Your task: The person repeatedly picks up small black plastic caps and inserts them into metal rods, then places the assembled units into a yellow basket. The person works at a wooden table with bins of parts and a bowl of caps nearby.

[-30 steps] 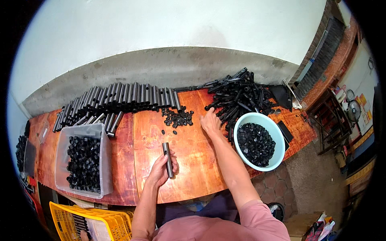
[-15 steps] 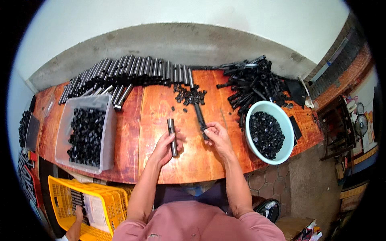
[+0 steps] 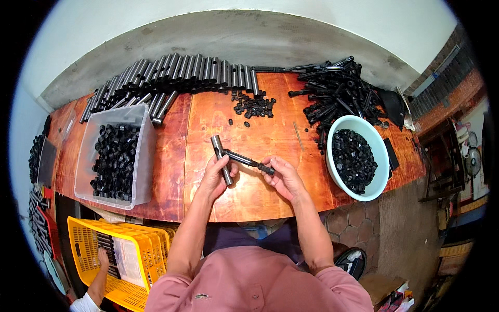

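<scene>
My left hand (image 3: 212,178) is closed around a grey metal tube (image 3: 217,145), which slants away over the wooden table. My right hand (image 3: 285,181) grips the near end of a black rod-like part (image 3: 240,157). The rod's other end meets the side of the tube just above my left fingers; whether it has entered the tube I cannot tell. Beyond my hands lies a scatter of small black pieces (image 3: 254,106). Many more such tubes (image 3: 189,67) are stacked along the wall, and a heap of black rods (image 3: 340,91) lies at the far right.
At the left stands a clear plastic bin (image 3: 140,171) of black caps. A pale blue basin (image 3: 383,179) of small black parts sits at the right table edge. Below left, another person's hand (image 3: 104,257) reaches into a yellow crate (image 3: 143,255). A thin stick (image 3: 298,136) lies on the table.
The black rod has swung from pointing away from me to pointing left, and its end now touches the tube. The whole view has shifted slightly.
</scene>
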`<act>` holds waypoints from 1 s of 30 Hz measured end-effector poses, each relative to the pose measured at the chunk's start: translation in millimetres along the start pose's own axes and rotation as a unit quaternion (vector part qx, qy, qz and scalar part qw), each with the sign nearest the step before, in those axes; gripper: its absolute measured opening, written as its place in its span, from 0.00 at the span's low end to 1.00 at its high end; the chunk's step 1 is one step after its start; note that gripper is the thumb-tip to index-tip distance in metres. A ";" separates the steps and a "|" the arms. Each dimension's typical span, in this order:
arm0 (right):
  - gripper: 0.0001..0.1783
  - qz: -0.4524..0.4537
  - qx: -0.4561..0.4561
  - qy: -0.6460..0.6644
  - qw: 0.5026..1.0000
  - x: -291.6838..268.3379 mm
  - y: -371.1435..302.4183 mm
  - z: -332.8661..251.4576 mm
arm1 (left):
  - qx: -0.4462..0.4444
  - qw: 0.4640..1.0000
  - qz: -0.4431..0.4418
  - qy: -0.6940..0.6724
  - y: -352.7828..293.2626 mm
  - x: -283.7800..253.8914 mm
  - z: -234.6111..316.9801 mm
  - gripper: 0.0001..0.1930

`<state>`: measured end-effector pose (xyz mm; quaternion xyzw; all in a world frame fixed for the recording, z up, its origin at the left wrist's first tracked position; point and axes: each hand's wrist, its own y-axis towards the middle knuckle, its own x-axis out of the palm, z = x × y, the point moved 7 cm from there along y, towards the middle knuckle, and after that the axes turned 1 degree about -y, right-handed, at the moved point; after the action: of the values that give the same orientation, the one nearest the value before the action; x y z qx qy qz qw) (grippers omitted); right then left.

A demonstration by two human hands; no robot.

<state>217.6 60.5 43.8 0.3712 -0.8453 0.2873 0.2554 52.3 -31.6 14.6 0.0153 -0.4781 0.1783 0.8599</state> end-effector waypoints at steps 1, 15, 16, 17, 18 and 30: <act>0.12 -0.009 -0.014 -0.005 1.000 3.3 -3.1 -7.0 | 0.001 1.000 -0.001 0.023 -0.7 0.6 1.2 0.10; 0.20 0.041 -0.015 -0.160 0.986 -2.5 22.3 -26.3 | -0.113 0.982 -0.121 0.090 -9.8 12.7 -13.5 0.20; 0.21 0.038 -0.007 -0.167 0.985 -0.1 24.1 -24.3 | -0.119 0.979 -0.130 0.105 -11.5 16.5 -13.7 0.20; 0.22 0.041 -0.006 -0.180 0.983 2.1 25.4 -23.3 | -0.137 0.977 -0.132 0.098 -12.9 19.3 -14.6 0.19; 0.22 0.044 -0.005 -0.194 0.980 4.8 26.6 -22.6 | -0.142 0.976 -0.128 0.109 -14.2 21.3 -14.4 0.19; 0.21 0.041 -0.002 -0.195 0.980 18.9 39.3 -14.3 | -0.095 0.978 -0.075 0.169 -10.7 13.2 -13.2 0.21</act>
<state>179.1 83.1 54.4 0.3846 -0.8938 0.2181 0.0748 72.9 -35.2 19.9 -0.0610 -0.3382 0.0672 0.9367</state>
